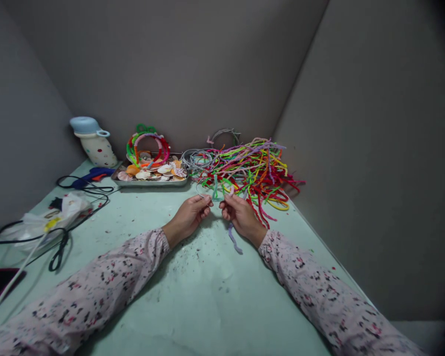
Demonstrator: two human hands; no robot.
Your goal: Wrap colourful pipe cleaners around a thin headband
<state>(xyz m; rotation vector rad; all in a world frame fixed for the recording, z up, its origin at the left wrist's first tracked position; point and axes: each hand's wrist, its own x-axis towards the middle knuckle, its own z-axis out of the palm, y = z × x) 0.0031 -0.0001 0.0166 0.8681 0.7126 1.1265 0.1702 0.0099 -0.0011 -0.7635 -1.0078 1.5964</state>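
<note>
My left hand (193, 213) is closed in a pinch, a thin wire loop curving up from its fingertips. Close beside it, my right hand (242, 213) pinches a fuzzy pipe cleaner whose pale end (232, 190) sticks up above the thumb. A teal pipe cleaner (215, 187) stands between the two sets of fingertips, its lower part crossing the small gap. Below my right hand a lavender pipe cleaner (234, 240) trails onto the table; whether it is the held one, I cannot tell. Behind lies a heap of many-coloured pipe cleaners (250, 160).
A metal tray (152, 184) of shells carries several colourful wrapped rings (148, 148). Coiled grey wire (199, 159) lies beside it. At left are a bottle (96, 143), black cables (59, 257) and a plastic bag (68, 207). Grey walls border the table (207, 306).
</note>
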